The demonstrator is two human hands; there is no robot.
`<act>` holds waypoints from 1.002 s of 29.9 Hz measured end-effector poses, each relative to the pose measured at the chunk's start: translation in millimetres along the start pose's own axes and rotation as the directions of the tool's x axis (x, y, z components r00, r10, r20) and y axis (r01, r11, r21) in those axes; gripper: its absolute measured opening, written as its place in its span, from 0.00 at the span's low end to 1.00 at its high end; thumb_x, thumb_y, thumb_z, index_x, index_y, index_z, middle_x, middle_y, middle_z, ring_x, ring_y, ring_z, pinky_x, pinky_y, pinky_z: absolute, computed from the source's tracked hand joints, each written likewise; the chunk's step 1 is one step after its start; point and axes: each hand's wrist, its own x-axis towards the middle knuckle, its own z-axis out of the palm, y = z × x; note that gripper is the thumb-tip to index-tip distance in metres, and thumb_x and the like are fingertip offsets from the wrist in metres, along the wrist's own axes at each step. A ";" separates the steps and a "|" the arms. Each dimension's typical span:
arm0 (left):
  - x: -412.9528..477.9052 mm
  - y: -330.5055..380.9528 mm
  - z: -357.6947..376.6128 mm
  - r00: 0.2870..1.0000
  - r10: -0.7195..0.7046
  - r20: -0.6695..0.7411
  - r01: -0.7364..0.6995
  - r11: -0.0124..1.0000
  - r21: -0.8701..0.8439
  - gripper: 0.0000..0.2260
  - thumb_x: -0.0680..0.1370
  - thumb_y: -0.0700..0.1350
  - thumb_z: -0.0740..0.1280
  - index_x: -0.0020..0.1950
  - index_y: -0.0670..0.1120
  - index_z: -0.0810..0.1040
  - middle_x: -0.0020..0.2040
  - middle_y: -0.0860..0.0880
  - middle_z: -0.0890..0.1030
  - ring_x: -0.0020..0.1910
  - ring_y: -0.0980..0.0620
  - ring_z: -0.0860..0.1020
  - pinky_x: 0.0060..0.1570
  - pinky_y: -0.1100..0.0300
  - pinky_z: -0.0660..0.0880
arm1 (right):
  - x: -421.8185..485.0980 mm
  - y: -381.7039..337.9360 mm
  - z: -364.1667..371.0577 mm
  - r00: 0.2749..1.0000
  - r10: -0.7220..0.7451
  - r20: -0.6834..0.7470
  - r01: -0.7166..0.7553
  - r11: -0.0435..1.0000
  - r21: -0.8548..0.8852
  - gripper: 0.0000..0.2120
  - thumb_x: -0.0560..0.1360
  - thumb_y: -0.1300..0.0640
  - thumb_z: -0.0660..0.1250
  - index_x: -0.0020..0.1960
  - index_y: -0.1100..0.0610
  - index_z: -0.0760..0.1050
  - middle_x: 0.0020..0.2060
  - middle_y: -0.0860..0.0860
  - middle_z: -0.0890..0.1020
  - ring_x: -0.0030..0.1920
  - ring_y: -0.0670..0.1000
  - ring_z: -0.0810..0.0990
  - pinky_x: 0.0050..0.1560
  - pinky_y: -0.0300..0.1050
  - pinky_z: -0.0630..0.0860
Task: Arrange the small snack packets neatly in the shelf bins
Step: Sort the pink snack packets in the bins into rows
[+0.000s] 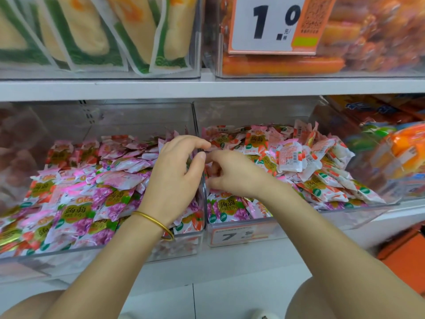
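Observation:
Two clear shelf bins stand side by side on the middle shelf. The left bin is heaped with purple and pink snack packets. The right bin holds red, white and pink snack packets, with a few purple ones at its front left. My left hand, with a gold bangle on the wrist, hovers at the divider wall between the bins, its fingers curled; what it holds is hidden. My right hand reaches into the right bin's left side, and its curled fingers grip pink packets.
A price label is fixed to the right bin's front. The upper shelf carries bins of green-and-yellow packs and orange sausages, with a large price card. Orange and green packs fill a bin at the right. My knees are at the bottom.

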 end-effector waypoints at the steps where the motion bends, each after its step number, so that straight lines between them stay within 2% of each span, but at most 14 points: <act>1: 0.3 -0.1 0.0 1.000 0.001 0.000 -0.001 1.000 -0.002 0.11 0.76 0.44 0.59 0.54 0.47 0.78 0.51 0.56 0.75 0.53 0.63 0.69 0.54 0.78 0.60 | 2.6 -0.8 3.0 1.000 0.013 0.009 -0.013 1.000 0.000 0.21 0.70 0.56 0.68 0.62 0.57 0.71 0.41 0.48 0.74 0.41 0.50 0.72 0.42 0.45 0.73; 3: 0.4 -0.5 0.0 1.000 0.003 0.002 -0.003 1.000 -0.002 0.12 0.75 0.44 0.58 0.54 0.47 0.78 0.51 0.56 0.75 0.54 0.62 0.69 0.54 0.78 0.61 | 4.7 -1.3 6.1 0.999 0.043 0.008 -0.043 0.998 0.047 0.19 0.69 0.59 0.67 0.59 0.56 0.70 0.40 0.48 0.73 0.41 0.51 0.73 0.41 0.46 0.73; 5: 0.3 -0.7 0.1 1.000 0.006 -0.003 -0.006 1.000 0.005 0.11 0.76 0.44 0.59 0.54 0.47 0.78 0.51 0.56 0.75 0.54 0.62 0.70 0.55 0.77 0.61 | 5.0 -2.3 5.1 0.997 0.079 -0.005 -0.078 0.991 0.112 0.12 0.69 0.62 0.68 0.50 0.54 0.73 0.35 0.46 0.72 0.39 0.51 0.75 0.38 0.43 0.73; 9: 0.8 -0.5 -0.3 1.000 -0.003 -0.002 0.003 1.000 0.015 0.09 0.78 0.40 0.62 0.55 0.47 0.78 0.52 0.57 0.75 0.55 0.62 0.69 0.54 0.78 0.61 | -1.1 1.1 -9.4 0.963 0.213 -0.165 -0.149 0.930 0.335 0.09 0.69 0.68 0.68 0.40 0.54 0.77 0.30 0.44 0.74 0.30 0.44 0.74 0.30 0.34 0.70; 11: 1.4 0.9 -1.5 1.000 -0.001 0.004 0.001 1.000 0.022 0.10 0.78 0.42 0.62 0.58 0.49 0.77 0.53 0.58 0.74 0.55 0.61 0.68 0.53 0.74 0.62 | -11.5 4.2 -24.4 0.924 0.284 -0.255 -0.130 0.862 0.491 0.11 0.69 0.69 0.67 0.39 0.53 0.74 0.29 0.47 0.74 0.27 0.43 0.72 0.27 0.32 0.68; 14: 2.8 3.0 -2.2 0.996 -0.050 0.068 0.052 0.998 -0.019 0.17 0.79 0.50 0.61 0.68 0.56 0.69 0.56 0.61 0.73 0.58 0.60 0.66 0.56 0.65 0.63 | -24.9 4.9 -39.0 0.926 0.287 -0.244 -0.014 0.674 0.738 0.13 0.71 0.72 0.65 0.40 0.55 0.69 0.28 0.50 0.73 0.23 0.43 0.69 0.26 0.37 0.66; 16: 3.9 7.7 -2.7 0.990 -0.113 0.090 0.126 0.981 -0.150 0.20 0.77 0.53 0.65 0.67 0.61 0.64 0.55 0.64 0.74 0.59 0.64 0.70 0.57 0.68 0.67 | -26.3 2.2 -38.8 0.954 0.232 -0.192 0.028 0.566 0.824 0.13 0.71 0.72 0.65 0.41 0.56 0.69 0.26 0.50 0.74 0.24 0.47 0.69 0.26 0.40 0.67; 18: 6.1 9.5 -2.2 0.980 -0.199 0.024 0.198 0.942 -0.270 0.24 0.74 0.47 0.70 0.67 0.54 0.66 0.53 0.60 0.78 0.54 0.68 0.75 0.54 0.74 0.69 | -21.3 0.0 -34.1 0.970 0.191 -0.149 0.017 0.559 0.829 0.12 0.72 0.72 0.65 0.43 0.57 0.70 0.29 0.51 0.78 0.28 0.52 0.73 0.27 0.43 0.69; 20: 10.0 7.4 -4.5 0.957 -0.278 -0.083 0.234 0.908 -0.349 0.27 0.72 0.41 0.71 0.69 0.47 0.66 0.47 0.55 0.82 0.49 0.64 0.78 0.53 0.70 0.71 | -12.4 2.0 -26.7 0.960 0.213 -0.185 -0.012 0.686 0.727 0.11 0.72 0.71 0.63 0.49 0.57 0.72 0.36 0.51 0.82 0.36 0.52 0.79 0.33 0.44 0.74; 22: 12.8 3.6 -9.4 0.929 -0.347 -0.126 0.267 0.867 -0.420 0.25 0.73 0.38 0.70 0.68 0.44 0.66 0.45 0.54 0.82 0.46 0.59 0.79 0.51 0.64 0.74 | -2.9 9.3 -17.6 0.963 0.117 -0.242 -0.045 0.958 0.284 0.14 0.71 0.66 0.64 0.56 0.56 0.75 0.45 0.51 0.83 0.48 0.51 0.80 0.46 0.47 0.77; 23: 13.4 1.2 -11.7 0.921 -0.370 -0.118 0.281 0.845 -0.455 0.23 0.73 0.38 0.70 0.67 0.43 0.68 0.45 0.52 0.82 0.46 0.56 0.80 0.49 0.62 0.75 | 1.2 11.5 -11.2 0.984 0.051 -0.172 -0.049 0.999 0.017 0.15 0.71 0.61 0.65 0.57 0.54 0.75 0.48 0.51 0.82 0.53 0.53 0.77 0.50 0.48 0.76; 24: 13.8 -2.0 -13.0 0.915 -0.390 -0.104 0.298 0.826 -0.479 0.22 0.73 0.38 0.69 0.66 0.43 0.69 0.47 0.49 0.82 0.47 0.52 0.81 0.48 0.59 0.76 | 3.9 10.8 -5.1 0.997 0.034 -0.070 -0.047 0.981 -0.187 0.15 0.70 0.56 0.66 0.57 0.54 0.75 0.48 0.51 0.81 0.56 0.55 0.73 0.51 0.48 0.73; 26: 12.6 -5.8 -14.6 0.910 -0.407 -0.074 0.316 0.799 -0.512 0.19 0.74 0.38 0.69 0.64 0.42 0.71 0.49 0.46 0.83 0.47 0.50 0.81 0.44 0.59 0.77 | 8.4 5.4 5.3 0.995 0.072 0.062 -0.042 0.919 -0.393 0.17 0.70 0.47 0.68 0.56 0.54 0.74 0.49 0.51 0.79 0.59 0.56 0.67 0.49 0.48 0.66; 30: 9.7 -6.4 -14.1 0.919 -0.394 -0.005 0.320 0.753 -0.575 0.13 0.74 0.35 0.67 0.58 0.44 0.74 0.47 0.49 0.83 0.42 0.55 0.82 0.36 0.67 0.77 | 12.9 2.8 15.7 0.999 0.054 -0.003 -0.049 0.867 -0.497 0.19 0.71 0.45 0.66 0.58 0.53 0.75 0.53 0.51 0.78 0.60 0.57 0.66 0.52 0.50 0.65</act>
